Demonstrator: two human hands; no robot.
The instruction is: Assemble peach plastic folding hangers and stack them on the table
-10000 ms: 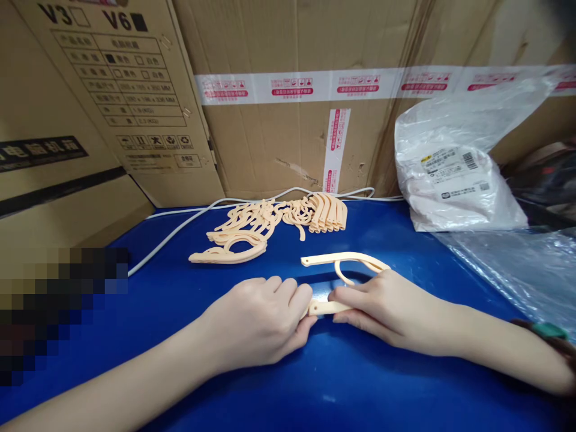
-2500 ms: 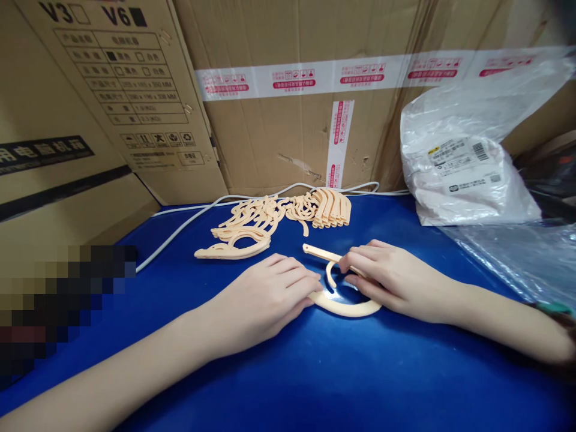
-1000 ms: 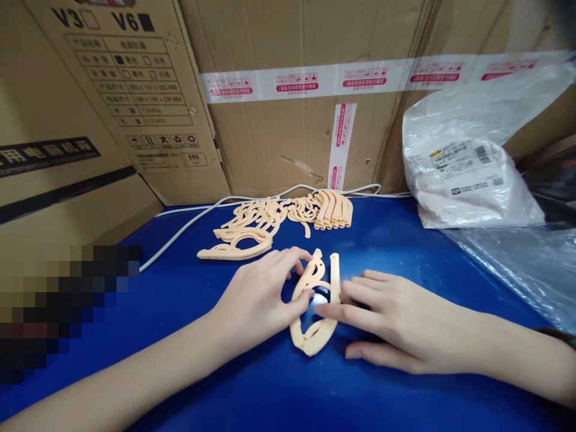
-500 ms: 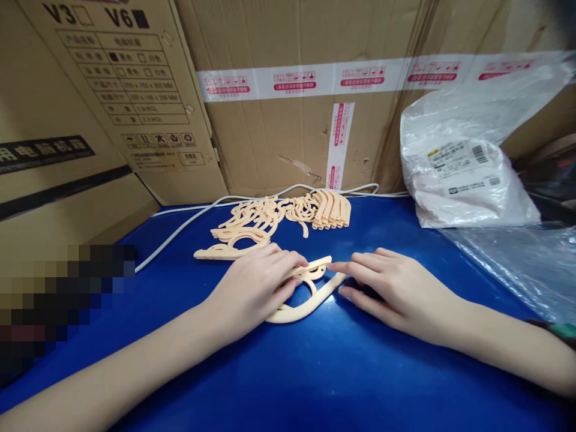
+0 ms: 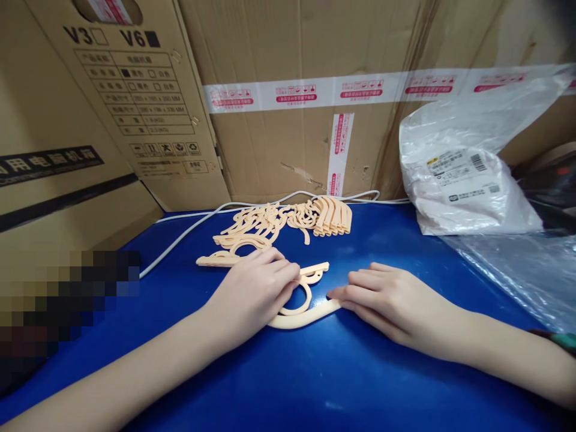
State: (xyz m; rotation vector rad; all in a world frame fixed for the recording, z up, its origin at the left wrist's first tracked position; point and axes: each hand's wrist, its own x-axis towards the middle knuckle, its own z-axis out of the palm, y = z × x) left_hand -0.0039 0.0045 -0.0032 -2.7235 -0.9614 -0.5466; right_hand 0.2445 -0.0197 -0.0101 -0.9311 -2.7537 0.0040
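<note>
A beige plastic folding hanger with a ring [image 5: 309, 295] in its middle lies low over the blue table, between my hands. My left hand [image 5: 258, 285] is closed around its left part and covers it. An upper bar [image 5: 317, 269] sticks out to the right of those fingers. In front of the ring runs a curved hanger arm [image 5: 301, 318]. My right hand [image 5: 387, 297] pinches this arm's right end between thumb and fingers. The left ends of the bar and the arm are hidden under my left hand.
Behind my left hand lies a stack of beige hangers [image 5: 209, 261]. Loose hooks [image 5: 306, 213] and a row of curved arms [image 5: 333, 216] lie farther back. A white cable [image 5: 180, 231] runs behind them, before cardboard boxes [image 5: 279, 150]. A white plastic bag [image 5: 468, 180] stands at right.
My right hand has moved toward me and now pinches the curved arm's end. That end has swung away from the upper bar, widening the gap. My left hand keeps its grip.
</note>
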